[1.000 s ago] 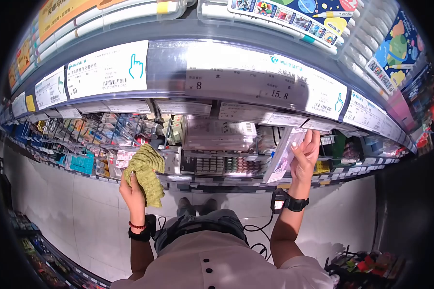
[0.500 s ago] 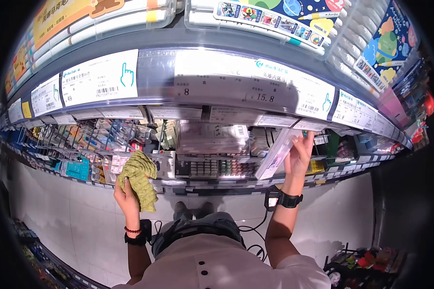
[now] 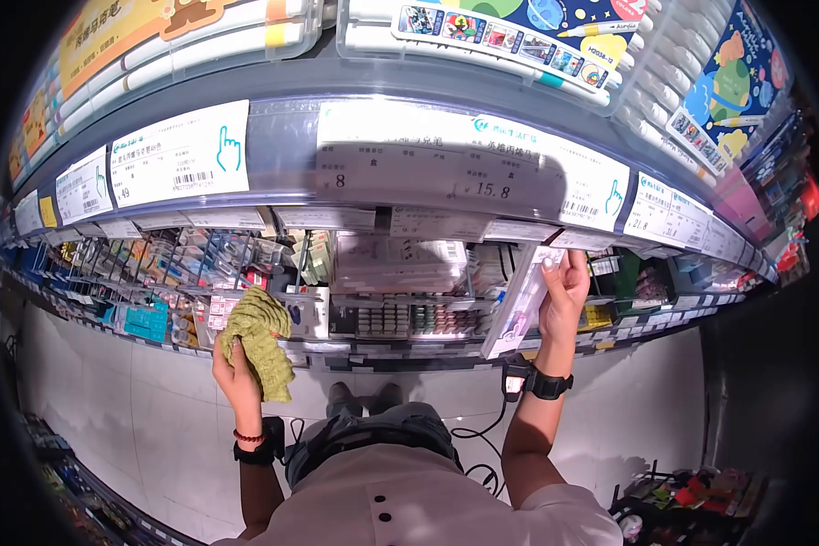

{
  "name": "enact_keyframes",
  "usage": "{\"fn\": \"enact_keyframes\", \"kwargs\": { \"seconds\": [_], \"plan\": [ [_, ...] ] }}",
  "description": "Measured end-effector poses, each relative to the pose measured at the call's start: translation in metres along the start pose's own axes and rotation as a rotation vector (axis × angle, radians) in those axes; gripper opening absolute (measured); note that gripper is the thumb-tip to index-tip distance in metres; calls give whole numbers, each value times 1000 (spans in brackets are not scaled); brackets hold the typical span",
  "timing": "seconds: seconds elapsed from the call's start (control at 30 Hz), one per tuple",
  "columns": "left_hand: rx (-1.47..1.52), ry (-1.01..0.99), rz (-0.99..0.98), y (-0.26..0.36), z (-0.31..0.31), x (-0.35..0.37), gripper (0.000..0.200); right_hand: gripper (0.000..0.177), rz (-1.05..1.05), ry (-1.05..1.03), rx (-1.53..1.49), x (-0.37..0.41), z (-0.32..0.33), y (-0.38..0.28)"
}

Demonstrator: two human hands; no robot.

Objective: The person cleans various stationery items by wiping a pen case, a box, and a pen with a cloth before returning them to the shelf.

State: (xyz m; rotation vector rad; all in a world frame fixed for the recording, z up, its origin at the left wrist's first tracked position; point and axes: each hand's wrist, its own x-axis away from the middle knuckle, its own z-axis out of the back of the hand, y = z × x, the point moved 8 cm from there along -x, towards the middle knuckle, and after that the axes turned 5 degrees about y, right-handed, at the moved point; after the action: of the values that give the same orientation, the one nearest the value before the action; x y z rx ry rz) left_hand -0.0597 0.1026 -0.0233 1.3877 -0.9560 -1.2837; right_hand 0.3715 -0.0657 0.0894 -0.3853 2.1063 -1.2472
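My left hand (image 3: 234,371) grips a crumpled yellow-green cloth (image 3: 259,341) with a ribbed, fluffy weave, in front of the lower shelves. At the right, my right hand (image 3: 564,293) has its thumb and fingers closed on a flat clear box (image 3: 519,314) with pink and purple contents. The box stands tilted at the shelf front, its upper end under the price-tag rail. What exactly is inside it I cannot make out. Left of it, a stack of clear plastic boxes (image 3: 398,264) sits on the shelf.
A shelf edge with large price tags (image 3: 473,164) crosses in front of me, with marker sets (image 3: 519,41) above it. Wire dividers (image 3: 237,250) separate goods at the left. Another goods rack (image 3: 692,500) stands behind at the lower right.
My right hand has turned the box so that more of its broad face shows, and the box's lower end has come slightly toward me. The cloth has hardly moved.
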Motion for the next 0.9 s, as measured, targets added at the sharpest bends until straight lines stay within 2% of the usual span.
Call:
{"fn": "enact_keyframes", "kwargs": {
  "seconds": [0.07, 0.4, 0.5, 0.6, 0.7, 0.73, 0.77, 0.83, 0.87, 0.9],
  "plan": [
    [-3, -7, 4, -1, -2, 0, 19, 46, 109, 42, 61, -2, 4, -7],
    [-59, -27, -27, 11, -8, 2, 18, 27, 307, 176, 283, -18, 19, 1],
    [-54, -15, -4, 13, -7, 3, 18, 27, 244, 200, 268, -22, 22, 9],
    [-56, -47, -14, 12, -7, 4, 18, 25, 127, 225, 436, -30, 27, 21],
    [-55, -69, -15, 13, -7, 3, 18, 23, 328, 248, 643, -45, 19, 22],
    [-44, -70, -11, 7, -6, 2, 20, 23, 386, 266, 886, -45, 11, 19],
    [-3, -40, 15, -1, -4, 2, 22, 24, 434, 197, 976, -42, 1, 13],
    [79, 30, 66, -12, 2, 3, 26, 23, 526, 215, 1061, -26, -20, -7],
    [71, 8, 64, -10, 3, 4, 37, 21, 451, 312, 988, -17, -21, -10],
    [82, 53, 131, -17, 8, 6, 39, 19, 375, 404, 912, -5, -19, -8]
  ]
}}
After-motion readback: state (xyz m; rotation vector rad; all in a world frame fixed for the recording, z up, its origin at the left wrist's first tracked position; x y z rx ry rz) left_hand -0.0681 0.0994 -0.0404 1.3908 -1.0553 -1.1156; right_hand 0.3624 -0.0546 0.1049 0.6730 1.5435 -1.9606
